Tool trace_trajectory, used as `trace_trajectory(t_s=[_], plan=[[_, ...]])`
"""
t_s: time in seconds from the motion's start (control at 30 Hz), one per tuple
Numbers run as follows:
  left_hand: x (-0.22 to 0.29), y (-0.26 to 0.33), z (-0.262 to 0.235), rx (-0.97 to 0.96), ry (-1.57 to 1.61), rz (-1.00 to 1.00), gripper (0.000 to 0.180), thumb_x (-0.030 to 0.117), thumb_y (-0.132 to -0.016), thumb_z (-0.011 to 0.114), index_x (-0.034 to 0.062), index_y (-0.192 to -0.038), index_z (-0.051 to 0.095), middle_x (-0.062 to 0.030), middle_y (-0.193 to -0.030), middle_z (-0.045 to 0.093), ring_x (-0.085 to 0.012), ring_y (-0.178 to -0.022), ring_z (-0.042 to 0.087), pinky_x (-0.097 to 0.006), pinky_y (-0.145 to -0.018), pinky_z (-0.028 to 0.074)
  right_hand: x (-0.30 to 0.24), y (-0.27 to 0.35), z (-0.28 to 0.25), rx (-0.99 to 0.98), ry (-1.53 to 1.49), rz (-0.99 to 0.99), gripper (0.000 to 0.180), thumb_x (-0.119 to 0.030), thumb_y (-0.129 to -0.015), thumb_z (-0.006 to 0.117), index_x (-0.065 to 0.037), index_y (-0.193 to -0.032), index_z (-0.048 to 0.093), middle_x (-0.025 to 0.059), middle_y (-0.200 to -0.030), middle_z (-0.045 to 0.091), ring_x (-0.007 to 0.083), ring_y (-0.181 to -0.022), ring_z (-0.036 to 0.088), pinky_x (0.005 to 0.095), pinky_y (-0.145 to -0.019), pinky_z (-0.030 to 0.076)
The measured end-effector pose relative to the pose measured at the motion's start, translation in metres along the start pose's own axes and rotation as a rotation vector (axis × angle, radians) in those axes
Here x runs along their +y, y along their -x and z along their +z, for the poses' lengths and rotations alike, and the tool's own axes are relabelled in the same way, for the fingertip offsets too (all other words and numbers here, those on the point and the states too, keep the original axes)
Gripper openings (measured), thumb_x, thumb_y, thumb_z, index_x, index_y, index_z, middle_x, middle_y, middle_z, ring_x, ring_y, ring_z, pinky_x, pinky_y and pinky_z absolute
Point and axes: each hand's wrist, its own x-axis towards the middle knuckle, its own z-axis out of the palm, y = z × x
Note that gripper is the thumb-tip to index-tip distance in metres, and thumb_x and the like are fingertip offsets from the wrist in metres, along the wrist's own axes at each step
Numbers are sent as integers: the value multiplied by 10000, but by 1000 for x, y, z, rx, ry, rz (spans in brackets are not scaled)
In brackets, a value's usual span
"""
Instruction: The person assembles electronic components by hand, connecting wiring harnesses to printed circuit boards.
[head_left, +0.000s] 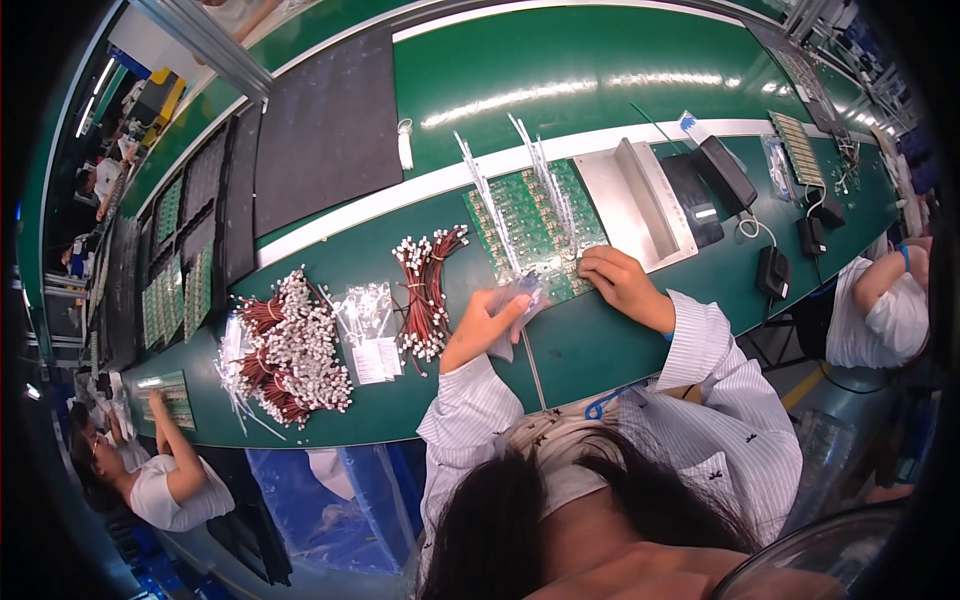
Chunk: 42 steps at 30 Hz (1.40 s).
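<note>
My left hand [483, 322] holds a small clear plastic bag [518, 298] just above the green bench. My right hand [618, 280] rests with its fingertips on the near edge of a green circuit board panel [530, 220]. Long clear strips [482, 185] lie across that panel. A bundle of red wires with white connectors [425, 285] lies just left of my left hand.
A large pile of red-and-white wire connectors [290, 350] and small clear bags [368, 318] lie further left. A metal tray [635, 205], black boxes [725, 170], dark mats [325, 130] and board stacks [175, 285] sit around. Other people work at the left [165, 480] and right [880, 310].
</note>
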Motion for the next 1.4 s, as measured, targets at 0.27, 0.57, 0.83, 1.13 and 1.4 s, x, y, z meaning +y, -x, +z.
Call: trace_trajectory(t_s=[0.27, 0.57, 0.83, 1.13, 1.4], plan=[[-2, 1, 1, 17, -18, -5, 372, 339, -852, 476, 3, -920, 622, 14, -511, 473, -56, -478, 426, -198, -492, 320, -5, 4, 3, -16, 119, -27, 161, 23, -701, 584, 25, -859, 552, 142, -889, 543, 294, -815, 549, 335, -704, 460], [-6, -4, -4, 17, -29, 16, 372, 346, -854, 483, 13, -948, 619, 28, -538, 476, -44, -494, 429, -180, -497, 328, 4, 2, 6, 39, 31, -6, 133, 20, -706, 592, 36, -830, 546, 147, -843, 547, 307, -775, 548, 333, -689, 459], [-7, -6, -1, 59, -45, 36, 388, 349, -857, 464, -2, -930, 615, 21, -454, 427, -51, -436, 394, -190, -477, 311, 2, 1, 8, 50, 98, -35, 102, 1, -716, 585, 38, -799, 539, 148, -836, 534, 306, -752, 536, 345, -659, 446], [-7, -5, 3, -11, -40, 57, 374, 345, -847, 483, 4, -917, 621, 28, -491, 438, -44, -447, 393, -189, -448, 307, -48, -33, -25, 76, -69, 201, 141, -86, -737, 612, 1, -838, 564, 95, -739, 548, 218, -638, 531, 298, -584, 435], [-5, -6, 4, -79, -41, 32, 377, 346, -844, 491, -2, -913, 619, 24, -510, 444, -53, -461, 398, -201, -451, 330, -64, -47, -19, -103, -204, 107, 121, -30, -720, 625, 7, -832, 600, 78, -768, 577, 159, -667, 539, 257, -578, 425]])
